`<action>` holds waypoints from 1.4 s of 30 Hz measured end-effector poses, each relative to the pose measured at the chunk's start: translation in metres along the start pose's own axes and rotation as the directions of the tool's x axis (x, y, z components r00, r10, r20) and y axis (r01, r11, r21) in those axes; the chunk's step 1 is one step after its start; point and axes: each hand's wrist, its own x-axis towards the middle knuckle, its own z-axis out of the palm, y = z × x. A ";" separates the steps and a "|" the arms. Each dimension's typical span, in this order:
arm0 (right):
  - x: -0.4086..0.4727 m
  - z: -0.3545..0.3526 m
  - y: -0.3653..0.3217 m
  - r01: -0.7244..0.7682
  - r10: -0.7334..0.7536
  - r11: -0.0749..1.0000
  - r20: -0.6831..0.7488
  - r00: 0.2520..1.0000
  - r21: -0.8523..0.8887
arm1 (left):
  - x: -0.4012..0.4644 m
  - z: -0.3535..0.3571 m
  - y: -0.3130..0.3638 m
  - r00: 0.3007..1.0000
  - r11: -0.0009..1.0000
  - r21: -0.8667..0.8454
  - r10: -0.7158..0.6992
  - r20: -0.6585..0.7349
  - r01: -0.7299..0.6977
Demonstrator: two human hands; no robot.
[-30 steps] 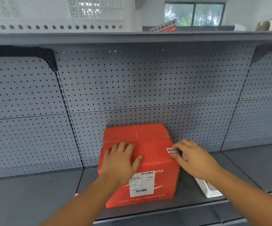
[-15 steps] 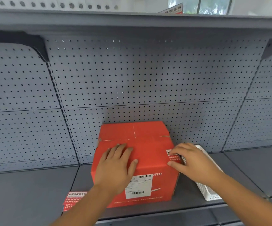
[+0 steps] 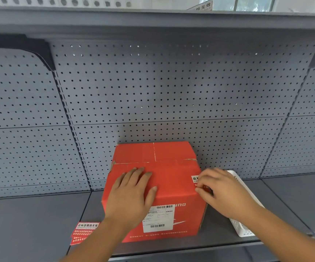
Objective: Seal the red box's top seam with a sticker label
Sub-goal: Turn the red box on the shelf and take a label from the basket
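Observation:
A red cardboard box (image 3: 173, 178) stands on the grey shelf (image 3: 36, 224), tilted toward me, with a white shipping label (image 3: 157, 218) on its front. My left hand (image 3: 132, 193) lies flat on the box, fingers spread, holding nothing. My right hand (image 3: 222, 190) is at the box's right edge, fingers pressing a red and white sticker label (image 3: 196, 179) that wraps over that edge. Most of the sticker is hidden under my fingers. The top seam (image 3: 154, 152) shows as a thin pale line.
A stack of red sticker labels (image 3: 84, 232) lies on the shelf at the box's left. A white plastic basket (image 3: 241, 224) sits just right of the box, behind my right arm. Grey pegboard (image 3: 171, 95) backs the shelf; another shelf hangs overhead.
The view has dropped, bringing the sticker stack into sight. My right hand's fingers have curled down over the sticker at the box's right edge. My left hand stays flat on the box.

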 end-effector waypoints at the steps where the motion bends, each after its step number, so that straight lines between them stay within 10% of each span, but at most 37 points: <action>1: 0.000 0.000 -0.001 -0.007 0.007 1.000 -0.001 1.000 0.000 | 0.000 0.000 0.000 1.000 1.000 0.001 -0.001 0.001 0.001; 42: -0.015 0.003 0.018 -0.617 0.737 0.655 -0.188 0.650 0.436 | 0.002 -0.010 0.001 0.999 0.999 -0.050 -0.003 0.036 0.004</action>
